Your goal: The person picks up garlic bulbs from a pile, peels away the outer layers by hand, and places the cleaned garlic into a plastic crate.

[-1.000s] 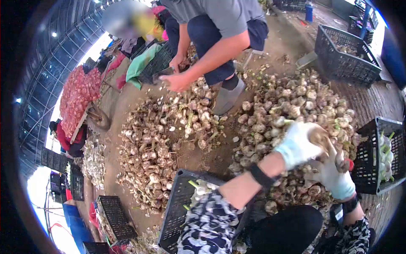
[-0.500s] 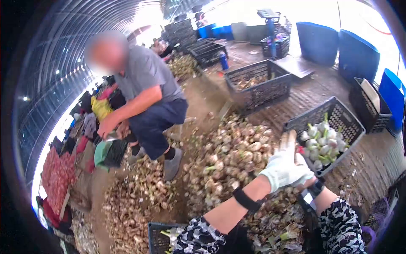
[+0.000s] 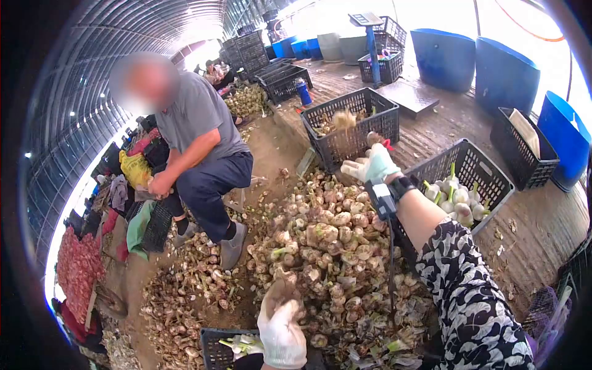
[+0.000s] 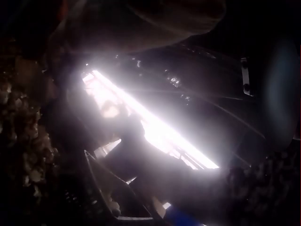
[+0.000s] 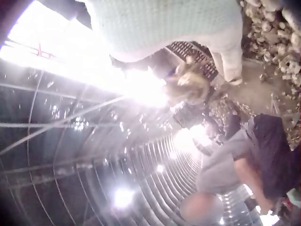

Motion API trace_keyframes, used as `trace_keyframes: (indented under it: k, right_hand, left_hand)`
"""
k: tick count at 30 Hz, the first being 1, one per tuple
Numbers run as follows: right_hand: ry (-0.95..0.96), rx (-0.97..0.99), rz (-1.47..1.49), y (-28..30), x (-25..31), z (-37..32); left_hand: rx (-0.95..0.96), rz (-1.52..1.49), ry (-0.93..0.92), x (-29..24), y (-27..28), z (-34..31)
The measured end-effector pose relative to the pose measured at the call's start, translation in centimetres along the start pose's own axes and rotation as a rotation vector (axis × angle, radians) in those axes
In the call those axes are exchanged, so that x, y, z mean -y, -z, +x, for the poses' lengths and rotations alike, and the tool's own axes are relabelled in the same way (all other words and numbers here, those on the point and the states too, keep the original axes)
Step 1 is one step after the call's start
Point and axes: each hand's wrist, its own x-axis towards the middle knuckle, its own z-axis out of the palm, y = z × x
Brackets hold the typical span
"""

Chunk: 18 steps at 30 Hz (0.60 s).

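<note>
My gloved right hand (image 3: 370, 165) reaches out over the far end of a pile of garlic bulbs (image 3: 333, 246), fingers extended, beside a black crate (image 3: 385, 125). A small red item (image 3: 387, 145) shows by its thumb. A blurred, pale brown clump (image 3: 344, 120) hangs in the air beyond the fingers, over that crate; the right wrist view also shows this clump (image 5: 188, 87) apart from the glove. My left hand (image 3: 282, 330), in a white glove with brown fingertips, hovers at the pile's near edge, fingers loosely bent. The left wrist view is mostly dark.
A crate (image 3: 475, 157) of trimmed white garlic (image 3: 455, 200) stands right of my forearm. Another crate (image 3: 214, 351) with garlic is at lower left. A person (image 3: 203, 142) in a grey shirt sits opposite. Blue barrels (image 3: 444, 58) and a platform scale (image 3: 408, 98) stand behind.
My hands were together over the pile; now they are apart. The right has swung forward and the left has come back to the near edge. The clump has left the right hand.
</note>
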Motion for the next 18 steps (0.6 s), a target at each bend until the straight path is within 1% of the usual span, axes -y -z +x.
trace_keyframes:
  k: [1, 2, 3, 4, 5, 7, 8, 9, 10, 11, 12, 13, 14, 15, 17, 18]
  right_hand:
    - [-0.003, 0.029, -0.106, 1.3, -0.9, 0.4]
    - [0.017, 0.054, -0.301, 1.4, -2.6, -2.4]
    - [0.078, 0.076, -0.257, 3.9, -4.4, -1.6]
    - [-0.03, 0.133, -0.295, 6.9, -5.8, -1.8]
    - [-0.148, 0.188, -0.329, 9.9, -6.6, -2.1]
    - [-0.404, 0.573, -0.916, 18.1, -6.9, -0.8]
    - [-0.564, 0.273, -0.807, 19.3, -7.3, -1.5]
    - [-0.598, 0.241, -0.801, 19.2, -6.8, -3.0]
    - [-0.222, 0.571, -1.684, 17.8, -5.6, -5.2]
    - [0.316, 0.922, -2.498, 16.9, -5.1, -7.1]
    - [0.01, 0.391, -1.812, 17.2, -5.6, -8.3]
    - [-0.207, -0.077, -1.066, 17.4, -6.1, -9.4]
    - [-0.142, -0.072, -1.365, 16.6, -6.6, -11.2]
    - [-0.218, -0.034, -1.632, 17.3, -6.8, -12.0]
    - [-0.232, 0.166, -1.881, 21.2, -8.7, -13.0]
    - [-0.178, 0.157, -1.923, 23.1, -10.2, -12.9]
  left_hand:
    - [-0.004, -0.002, 0.007, -0.1, 0.7, -0.5]
    - [0.085, 0.117, -0.064, -0.3, 1.1, -1.3]
    - [0.173, 0.236, -0.13, -0.2, 1.9, -2.0]
    - [-0.085, -0.022, 0.112, 1.1, 3.8, -0.9]
    - [0.012, -0.07, 0.069, 0.6, 4.3, -1.5]
    - [-0.137, -0.042, -0.031, 1.0, 5.0, -2.1]
    - [-0.158, -0.021, -0.063, 1.4, 5.5, -2.0]
    - [-0.141, 0.009, -0.05, 0.9, 5.2, -2.1]
    - [-0.111, 0.009, -0.033, 1.0, 5.4, -1.7]
    - [-0.073, 0.008, -0.024, 1.1, 5.5, -1.3]
    - [-0.055, -0.009, 0.003, 1.2, 5.3, -0.9]
    - [-0.031, -0.027, 0.028, 1.3, 5.1, -0.4]
    - [-0.019, -0.026, 0.03, 1.3, 4.6, -0.2]
    - [-0.011, -0.029, 0.042, 1.3, 4.4, 0.0]
    - [0.079, -0.079, 0.129, 1.2, 4.3, 0.4]
    - [0.08, -0.104, 0.132, 1.0, 3.8, 0.3]
